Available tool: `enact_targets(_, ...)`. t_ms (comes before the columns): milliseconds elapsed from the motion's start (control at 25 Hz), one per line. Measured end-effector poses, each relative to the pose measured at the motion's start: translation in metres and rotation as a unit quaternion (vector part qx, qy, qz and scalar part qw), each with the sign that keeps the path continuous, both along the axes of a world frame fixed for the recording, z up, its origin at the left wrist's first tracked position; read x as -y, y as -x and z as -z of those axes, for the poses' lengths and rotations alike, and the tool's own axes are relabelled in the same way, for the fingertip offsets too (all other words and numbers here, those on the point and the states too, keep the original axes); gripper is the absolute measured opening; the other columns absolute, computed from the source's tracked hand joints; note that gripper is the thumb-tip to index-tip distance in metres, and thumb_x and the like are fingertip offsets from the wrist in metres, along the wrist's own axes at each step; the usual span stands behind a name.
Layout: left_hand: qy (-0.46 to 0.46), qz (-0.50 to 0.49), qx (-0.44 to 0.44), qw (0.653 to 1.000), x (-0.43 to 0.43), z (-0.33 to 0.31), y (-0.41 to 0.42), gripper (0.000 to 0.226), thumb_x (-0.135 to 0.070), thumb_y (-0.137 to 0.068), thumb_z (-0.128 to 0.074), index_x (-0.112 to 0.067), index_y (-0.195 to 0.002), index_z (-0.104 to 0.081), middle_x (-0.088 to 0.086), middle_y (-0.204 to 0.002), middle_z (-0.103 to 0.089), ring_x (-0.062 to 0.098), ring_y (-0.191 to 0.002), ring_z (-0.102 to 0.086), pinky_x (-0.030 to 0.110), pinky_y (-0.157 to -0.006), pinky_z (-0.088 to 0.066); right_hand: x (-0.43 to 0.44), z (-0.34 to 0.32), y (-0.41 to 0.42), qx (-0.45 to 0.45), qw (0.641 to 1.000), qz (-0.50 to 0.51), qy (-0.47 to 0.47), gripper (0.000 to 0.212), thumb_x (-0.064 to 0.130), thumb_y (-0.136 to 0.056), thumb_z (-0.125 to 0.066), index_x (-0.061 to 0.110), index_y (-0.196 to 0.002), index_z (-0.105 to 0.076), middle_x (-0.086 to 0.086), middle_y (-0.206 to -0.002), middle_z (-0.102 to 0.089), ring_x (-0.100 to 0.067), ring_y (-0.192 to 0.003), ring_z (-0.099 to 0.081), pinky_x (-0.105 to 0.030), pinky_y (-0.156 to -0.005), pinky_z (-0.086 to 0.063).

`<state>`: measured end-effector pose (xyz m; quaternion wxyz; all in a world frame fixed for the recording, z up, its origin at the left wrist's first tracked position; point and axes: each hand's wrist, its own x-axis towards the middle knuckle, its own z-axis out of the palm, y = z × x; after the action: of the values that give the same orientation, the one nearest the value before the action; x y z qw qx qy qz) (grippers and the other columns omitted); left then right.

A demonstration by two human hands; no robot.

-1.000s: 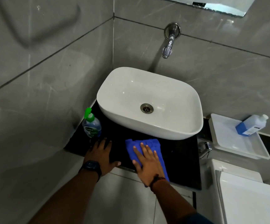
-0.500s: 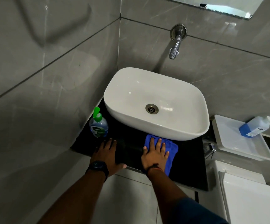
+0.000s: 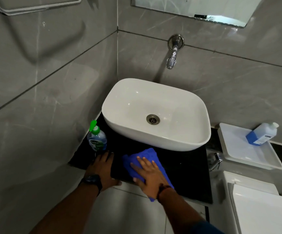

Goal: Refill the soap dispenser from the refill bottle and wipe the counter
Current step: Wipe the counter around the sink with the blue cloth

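I see the right hand (image 3: 151,176), fingers flat, has swept the blue cloth (image 3: 143,163) back leftward along the counter (image 3: 187,174); wiping continues. Left hand (image 3: 103,168) rests flat beside the soap dispenser (image 3: 97,138).

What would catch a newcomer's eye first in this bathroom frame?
The glossy white oval basin fills the centre, sitting on a black stone counter under a chrome wall tap. In front of it, the right hand presses flat on a bright blue cloth, while the left hand rests on the counter near a green-capped clear soap dispenser. A blue refill bottle lies tilted in a white tray at right.
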<state>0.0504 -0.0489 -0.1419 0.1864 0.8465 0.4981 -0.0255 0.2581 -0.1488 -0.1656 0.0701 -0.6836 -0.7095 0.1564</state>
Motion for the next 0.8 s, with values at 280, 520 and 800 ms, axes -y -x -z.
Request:
enact_targets(280,0.006,-0.048,0.031,0.998,-0.001,0.004,-0.001,0.094,-0.068,-0.069,-0.059,-0.025,-0.144,-0.023,0.002,-0.154,-0.019,0.027,-0.14,-0.018,0.043,-0.111,-0.029,0.024,0.003,-0.032,0.055,0.937,0.344,0.022,0.057,0.047,-0.097,-0.025,0.036,-0.149,-0.005,-0.001,-0.161,0.0,-0.022,-0.147,0.001,-0.045,-0.118,-0.001)
enact_targets(520,0.006,-0.064,0.05,0.997,-0.001,0.008,-0.001,0.098,-0.066,-0.062,-0.064,-0.025,-0.143,-0.025,0.001,-0.151,-0.026,0.026,-0.138,-0.023,0.041,-0.111,-0.028,-0.043,-0.002,0.03,0.033,0.943,0.33,0.039,0.058,0.045,-0.097,-0.026,0.032,-0.15,-0.005,-0.002,-0.161,0.002,-0.026,-0.147,0.004,-0.049,-0.117,0.002)
enact_targets(800,0.008,-0.076,0.046,0.996,-0.005,-0.001,-0.009,0.094,-0.059,-0.061,-0.065,-0.031,-0.142,-0.024,-0.001,-0.145,-0.033,0.028,-0.131,-0.033,0.038,-0.102,-0.04,-0.064,-0.004,0.052,0.003,0.998,0.032,0.054,0.063,0.041,-0.092,-0.04,0.038,-0.149,-0.013,0.002,-0.161,0.002,-0.02,-0.147,0.007,-0.044,-0.115,0.008)
